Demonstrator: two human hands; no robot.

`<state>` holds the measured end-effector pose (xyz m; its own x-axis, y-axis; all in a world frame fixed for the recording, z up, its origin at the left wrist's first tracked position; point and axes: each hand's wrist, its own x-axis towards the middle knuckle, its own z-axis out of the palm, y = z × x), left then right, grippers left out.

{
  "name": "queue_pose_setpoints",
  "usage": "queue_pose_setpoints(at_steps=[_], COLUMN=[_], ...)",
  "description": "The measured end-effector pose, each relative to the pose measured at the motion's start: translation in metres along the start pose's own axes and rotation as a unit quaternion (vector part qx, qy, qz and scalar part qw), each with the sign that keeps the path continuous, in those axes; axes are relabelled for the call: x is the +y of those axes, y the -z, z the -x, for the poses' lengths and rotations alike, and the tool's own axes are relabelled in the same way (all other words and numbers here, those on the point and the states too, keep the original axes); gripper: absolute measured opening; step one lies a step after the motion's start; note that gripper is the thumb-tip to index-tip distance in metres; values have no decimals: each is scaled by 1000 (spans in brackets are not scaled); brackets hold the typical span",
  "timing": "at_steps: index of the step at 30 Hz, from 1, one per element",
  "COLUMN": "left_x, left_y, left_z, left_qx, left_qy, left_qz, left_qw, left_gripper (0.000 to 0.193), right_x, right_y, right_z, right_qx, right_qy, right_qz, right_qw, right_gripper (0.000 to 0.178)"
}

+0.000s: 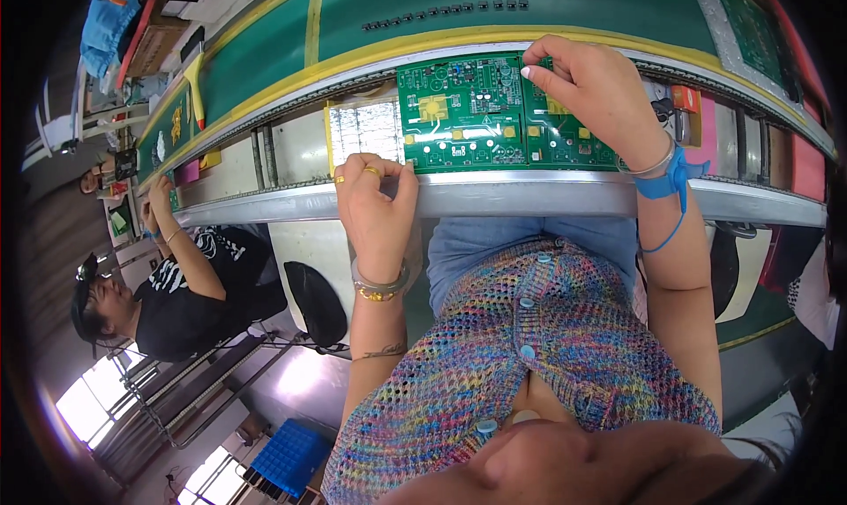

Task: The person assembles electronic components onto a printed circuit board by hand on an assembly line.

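A green circuit board (463, 99) lies across the conveyor rails in front of me, and a second green board section (540, 139) adjoins it on the right. My right hand (600, 86) reaches over that right section. Its thumb and index finger come together near the upper seam; anything between them is too small to make out. My left hand (378, 205) is at the lower left corner of the board, fingers curled in and thumb tip near the board's edge. What it pinches, if anything, is hidden. Beside it lies a yellow-edged sheet with silvery rows (363, 133).
A row of small black components (445, 14) sits on the green bench mat beyond the far rail. The metal near rail (520, 196) runs between me and the boards. At left, a co-worker (190, 267) works at the same line. A yellow-handled tool (194, 86) lies at far left.
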<state>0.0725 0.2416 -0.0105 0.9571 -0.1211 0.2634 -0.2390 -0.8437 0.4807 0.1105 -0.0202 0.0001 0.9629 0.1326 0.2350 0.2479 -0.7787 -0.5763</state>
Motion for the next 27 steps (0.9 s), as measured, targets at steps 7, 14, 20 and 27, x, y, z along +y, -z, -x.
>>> queue_pose_setpoints(at_steps=[7,14,20,27], left_x=[-4,-2,0,-15], left_y=[0,10,19,14], left_z=[-2,24,29,14], left_qx=[10,72,101,85], left_qy=[-12,-36,-111,-217], left_qz=[-11,54,69,-4], left_qw=[1000,995,986,972], left_gripper=[8,12,13,13], right_x=[-13,-6,2,-4], right_y=[7,1,-9,-15], right_z=[-2,9,1,-8], right_qx=[-29,-39,44,48], right_qy=[-49,-51,12,-36], right_qz=[-18,-52,-161,-215], right_qw=[998,997,986,975], right_gripper=[21,14,25,27])
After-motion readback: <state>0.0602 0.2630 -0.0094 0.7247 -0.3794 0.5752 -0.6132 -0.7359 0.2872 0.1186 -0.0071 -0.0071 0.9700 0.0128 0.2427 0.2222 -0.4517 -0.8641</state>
